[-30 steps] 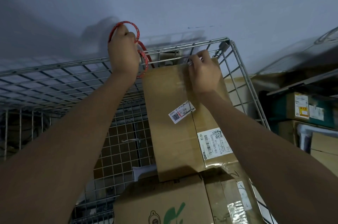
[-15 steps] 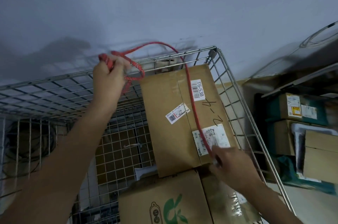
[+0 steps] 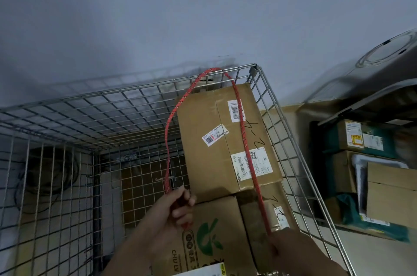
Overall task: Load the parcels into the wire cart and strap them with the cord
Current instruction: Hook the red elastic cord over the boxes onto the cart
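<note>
Since half a second ago, left hand (image 3: 174, 207) drawn down from the far rail, now pinching the red braided cord (image 3: 246, 140) beside the tall taped cardboard parcel (image 3: 216, 140). Right hand (image 3: 291, 251) pulled nearer too, fingers curled round the cord's other run. Looped over the silver wire cart's (image 3: 282, 118) far rail, well beyond both hands; right run lying across the parcel top. Printed cardboard box (image 3: 212, 230) between the hands.

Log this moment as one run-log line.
phase: strapping | red braided cord looped over wire cart's far rail, across top brown cardboard box | left hand grips one end | right hand grips other
</note>
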`<action>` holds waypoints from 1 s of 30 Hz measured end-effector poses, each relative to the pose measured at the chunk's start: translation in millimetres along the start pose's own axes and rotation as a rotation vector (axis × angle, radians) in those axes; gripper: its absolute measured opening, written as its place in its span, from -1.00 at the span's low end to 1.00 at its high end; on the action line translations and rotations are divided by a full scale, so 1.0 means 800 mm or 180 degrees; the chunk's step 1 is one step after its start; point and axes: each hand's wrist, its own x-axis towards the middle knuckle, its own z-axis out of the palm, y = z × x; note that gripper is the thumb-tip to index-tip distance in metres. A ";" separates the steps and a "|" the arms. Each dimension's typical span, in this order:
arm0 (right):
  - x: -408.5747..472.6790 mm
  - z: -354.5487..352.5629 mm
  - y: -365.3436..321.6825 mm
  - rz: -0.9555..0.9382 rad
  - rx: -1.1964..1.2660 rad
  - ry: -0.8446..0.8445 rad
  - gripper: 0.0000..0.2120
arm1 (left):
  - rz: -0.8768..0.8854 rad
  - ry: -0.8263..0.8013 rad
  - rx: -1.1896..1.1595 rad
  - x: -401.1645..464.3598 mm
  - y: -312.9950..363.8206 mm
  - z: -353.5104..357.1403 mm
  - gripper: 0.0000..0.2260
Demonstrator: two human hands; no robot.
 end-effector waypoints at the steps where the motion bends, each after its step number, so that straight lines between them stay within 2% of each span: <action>1: -0.001 -0.005 -0.002 -0.0042 -0.0022 0.0016 -0.68 | 0.0013 -0.0105 -0.0150 -0.006 -0.003 0.001 -0.80; 6: 0.003 -0.029 -0.015 -0.0349 -0.0078 0.0488 -0.77 | 0.0279 -0.0960 -0.0435 -0.027 0.017 0.018 -0.74; 8: 0.004 -0.045 -0.028 -0.0641 0.0417 0.0746 -0.75 | 0.0341 -0.1439 -0.0515 -0.028 0.038 0.028 -0.77; 9: 0.003 -0.055 -0.039 -0.0867 0.0865 0.0833 -0.73 | 0.0330 -0.1746 -0.0620 -0.027 0.050 0.036 -0.72; 10: -0.001 -0.067 -0.055 -0.1084 0.1387 0.0691 -0.64 | 0.0298 -0.1955 -0.0749 -0.025 0.060 0.044 -0.63; 12: -0.002 -0.087 -0.091 -0.1522 0.2269 -0.0012 -0.44 | 0.0305 -0.2101 -0.0887 -0.018 0.078 0.057 -0.54; 13: 0.002 -0.094 -0.109 -0.1751 0.2360 -0.0177 -0.41 | 0.0314 -0.2126 -0.0890 -0.015 0.087 0.063 -0.53; 14: 0.010 -0.099 -0.124 -0.1963 0.2266 -0.0115 -0.47 | 0.0308 -0.2163 -0.0901 -0.013 0.096 0.070 -0.54; 16: 0.026 -0.113 -0.150 -0.2141 0.1806 0.0452 -0.69 | 0.0253 -0.2193 -0.0966 -0.007 0.113 0.079 -0.54; 18: 0.046 -0.133 -0.160 -0.1964 0.1101 0.1102 -0.82 | 0.0290 -0.2134 -0.0968 -0.001 0.129 0.085 -0.56; 20: 0.064 -0.147 -0.161 -0.1815 0.0720 0.1382 -0.80 | 0.0392 -0.2079 -0.0937 0.004 0.142 0.089 -0.59; 24: 0.100 -0.163 -0.140 -0.1750 0.0554 0.1366 -0.81 | 0.0630 -0.2152 -0.0960 0.012 0.174 0.083 -0.58; 27: 0.111 -0.183 -0.128 -0.1973 0.1362 0.1331 -0.88 | 0.0823 -0.2100 -0.0888 0.013 0.193 0.085 -0.57; 30: 0.110 -0.220 -0.133 -0.1952 0.2919 0.1190 -0.87 | 0.1587 -0.1261 -0.0225 0.009 0.193 0.100 -0.65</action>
